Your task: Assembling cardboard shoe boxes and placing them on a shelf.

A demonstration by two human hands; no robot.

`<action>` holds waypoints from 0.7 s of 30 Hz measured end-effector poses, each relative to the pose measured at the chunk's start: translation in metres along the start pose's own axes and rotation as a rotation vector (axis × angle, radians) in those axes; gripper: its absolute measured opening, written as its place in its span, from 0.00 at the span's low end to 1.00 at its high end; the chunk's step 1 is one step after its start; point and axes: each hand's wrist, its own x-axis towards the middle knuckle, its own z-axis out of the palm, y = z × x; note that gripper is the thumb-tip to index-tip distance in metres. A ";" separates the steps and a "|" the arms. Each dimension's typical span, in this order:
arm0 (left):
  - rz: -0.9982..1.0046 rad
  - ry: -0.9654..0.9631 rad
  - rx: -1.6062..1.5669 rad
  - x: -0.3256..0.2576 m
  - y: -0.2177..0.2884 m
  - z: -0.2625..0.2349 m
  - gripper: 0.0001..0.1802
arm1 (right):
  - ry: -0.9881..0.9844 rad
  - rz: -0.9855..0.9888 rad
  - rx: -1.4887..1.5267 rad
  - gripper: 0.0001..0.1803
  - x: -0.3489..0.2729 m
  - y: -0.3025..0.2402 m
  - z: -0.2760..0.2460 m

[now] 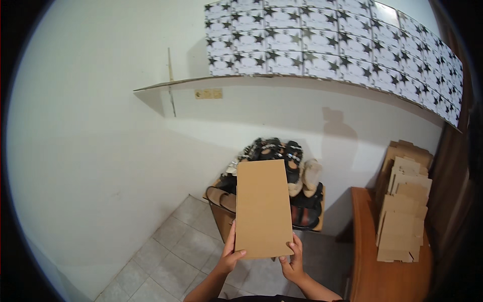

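A plain brown cardboard box (264, 209), closed on top, is held up in front of me between both hands. My left hand (231, 255) grips its near left corner, thumb over the edge and fingers along the side. At the near right corner my right hand (293, 261) holds it, with the thumb and a fingertip at the edge. Behind and partly hidden by the box, several shoes and sandals lie on a small table; among them are black sandals (270, 147), beige shoes (312, 175) and a brown sandal (220, 198).
On the right, a wooden desk (366, 221) bears a stack of flattened cardboard boxes (405, 216). A wall shelf (166, 84) across the back carries rows of white boxes with black stars (282, 43). Wall sockets (208, 93) sit under it. Grey floor tiles (176, 234) show at lower left.
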 end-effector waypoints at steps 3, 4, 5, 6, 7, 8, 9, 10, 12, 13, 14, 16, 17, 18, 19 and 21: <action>0.122 -0.058 0.061 0.014 0.032 -0.055 0.50 | -0.024 -0.093 0.020 0.28 0.040 0.013 0.058; 0.135 -0.068 0.119 0.019 0.042 -0.075 0.51 | -0.019 -0.107 0.030 0.28 0.053 0.015 0.078; 0.147 -0.079 0.177 0.024 0.052 -0.096 0.52 | -0.027 -0.136 0.031 0.29 0.066 0.016 0.098; 0.155 -0.083 0.190 0.030 0.063 -0.117 0.52 | -0.032 -0.164 0.029 0.30 0.081 0.017 0.118; 0.162 -0.078 0.217 0.038 0.075 -0.137 0.53 | -0.023 -0.173 0.035 0.30 0.097 0.020 0.138; 0.162 -0.069 0.238 0.044 0.085 -0.155 0.54 | -0.018 -0.201 0.052 0.31 0.111 0.023 0.157; 0.159 -0.073 0.243 0.053 0.094 -0.173 0.54 | -0.012 -0.227 0.067 0.32 0.125 0.027 0.176; 0.196 -0.054 0.254 0.061 0.102 -0.189 0.54 | -0.025 -0.253 0.082 0.34 0.140 0.036 0.192; 0.225 -0.031 0.261 0.085 0.116 -0.220 0.54 | -0.031 -0.329 0.069 0.34 0.174 0.041 0.220; 0.293 -0.019 0.229 0.099 0.123 -0.235 0.53 | -0.036 -0.412 0.053 0.33 0.192 0.041 0.231; 0.359 -0.005 0.196 0.113 0.131 -0.248 0.52 | -0.036 -0.401 0.051 0.33 0.212 0.043 0.241; 0.364 -0.015 0.299 0.143 0.151 -0.278 0.52 | -0.042 -0.492 -0.028 0.32 0.246 0.048 0.260; 0.394 -0.028 0.406 0.159 0.160 -0.291 0.52 | -0.038 -0.482 -0.036 0.32 0.264 0.052 0.268; 0.387 -0.032 0.400 0.174 0.166 -0.298 0.52 | -0.034 -0.510 -0.028 0.32 0.282 0.058 0.275; 0.479 -0.067 0.421 0.188 0.172 -0.303 0.54 | -0.030 -0.539 -0.020 0.32 0.299 0.064 0.281; 0.576 -0.097 0.440 0.217 0.177 -0.314 0.56 | -0.012 -0.599 -0.031 0.33 0.332 0.073 0.291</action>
